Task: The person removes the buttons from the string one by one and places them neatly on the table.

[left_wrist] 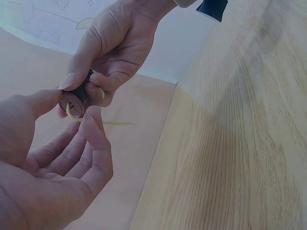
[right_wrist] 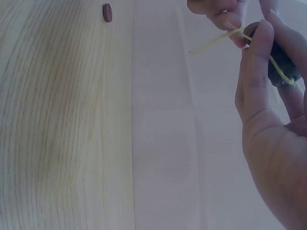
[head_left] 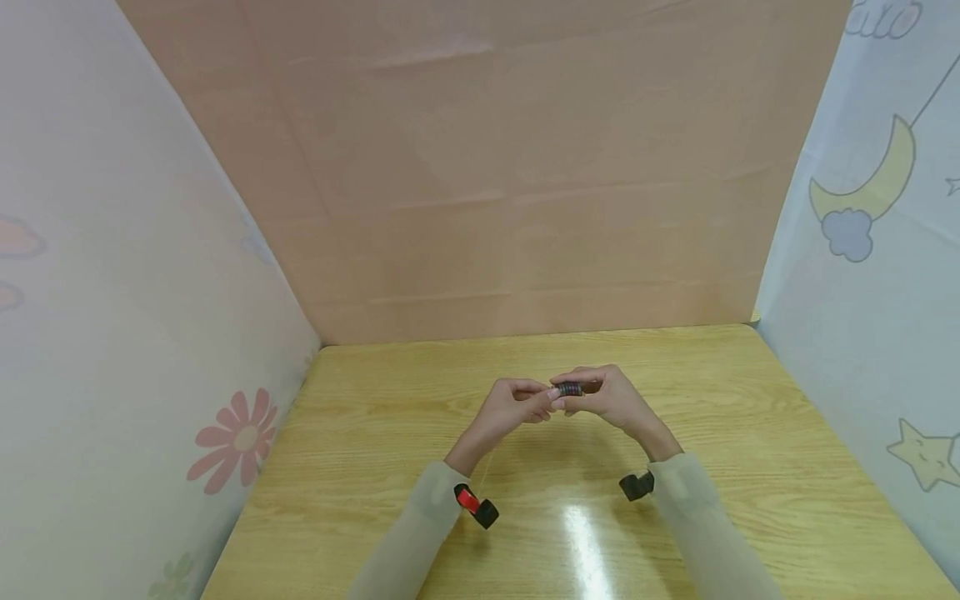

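Observation:
A short stack of dark buttons point(head_left: 570, 389) is held up above the table between both hands. My right hand point(head_left: 613, 402) grips the stack along its sides with thumb and fingers. A pale yellow string point(right_wrist: 211, 43) comes out of the end button point(left_wrist: 72, 104), which has small holes. Along the side of the stack lies more of the string in the right wrist view. My left hand point(head_left: 510, 407) has its thumb at the end button's rim, and its curled fingertips hold the string near the hole. The string's far end hangs loose.
On the wooden table point(head_left: 360, 442) lies a single reddish-brown button point(right_wrist: 107, 13), seen in the right wrist view. A pinkish-brown sheet point(head_left: 510, 208) rises behind the table. Patterned pale walls point(head_left: 135, 333) stand at the left and right.

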A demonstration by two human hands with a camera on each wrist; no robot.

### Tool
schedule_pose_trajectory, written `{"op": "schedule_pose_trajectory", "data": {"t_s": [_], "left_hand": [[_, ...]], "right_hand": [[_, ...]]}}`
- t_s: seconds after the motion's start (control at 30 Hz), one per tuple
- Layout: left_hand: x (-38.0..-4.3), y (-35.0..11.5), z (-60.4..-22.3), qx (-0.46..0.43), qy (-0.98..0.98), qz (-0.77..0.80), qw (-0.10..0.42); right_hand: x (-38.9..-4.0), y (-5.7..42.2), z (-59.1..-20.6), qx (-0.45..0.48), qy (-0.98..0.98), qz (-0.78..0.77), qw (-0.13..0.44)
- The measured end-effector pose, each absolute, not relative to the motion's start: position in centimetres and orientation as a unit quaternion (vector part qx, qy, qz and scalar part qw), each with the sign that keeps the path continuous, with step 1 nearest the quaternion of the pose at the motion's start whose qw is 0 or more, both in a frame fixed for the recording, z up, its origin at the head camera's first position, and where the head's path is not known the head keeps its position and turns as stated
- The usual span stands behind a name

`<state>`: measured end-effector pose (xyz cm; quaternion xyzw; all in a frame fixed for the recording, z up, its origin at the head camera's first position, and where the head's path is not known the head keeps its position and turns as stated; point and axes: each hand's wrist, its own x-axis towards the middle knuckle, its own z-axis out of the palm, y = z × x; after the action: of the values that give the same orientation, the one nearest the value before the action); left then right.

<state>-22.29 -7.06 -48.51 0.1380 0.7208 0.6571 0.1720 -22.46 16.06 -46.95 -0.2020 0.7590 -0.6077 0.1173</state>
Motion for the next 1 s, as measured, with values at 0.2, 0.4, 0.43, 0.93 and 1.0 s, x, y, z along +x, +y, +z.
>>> {"op": "schedule_pose_trajectory", "data": {"t_s": [0.2,0.4,0.43,0.93,1.0], "left_hand": [[-22.25,-7.04,-48.47,0.125,0.711,0.668,0.179],[-22.26,-7.07,-48.48,0.123,0.706,0.674,0.180],[-22.27,-7.09,-48.51,0.126,0.704,0.675,0.180],[-22.16,-7.49,-48.61,0.128,0.700,0.680,0.175],[-22.16,-7.53,-48.62,0.127,0.700,0.680,0.175]], "right_hand": [[-22.40,15.99,-46.86,-0.197,0.762,-0.605,0.121],[-22.46,16.01,-46.87,-0.200,0.763,-0.602,0.123],[-22.47,16.01,-46.87,-0.201,0.763,-0.602,0.123],[-22.36,16.16,-47.00,-0.194,0.760,-0.610,0.116],[-22.37,16.21,-47.01,-0.193,0.759,-0.611,0.115]]}}
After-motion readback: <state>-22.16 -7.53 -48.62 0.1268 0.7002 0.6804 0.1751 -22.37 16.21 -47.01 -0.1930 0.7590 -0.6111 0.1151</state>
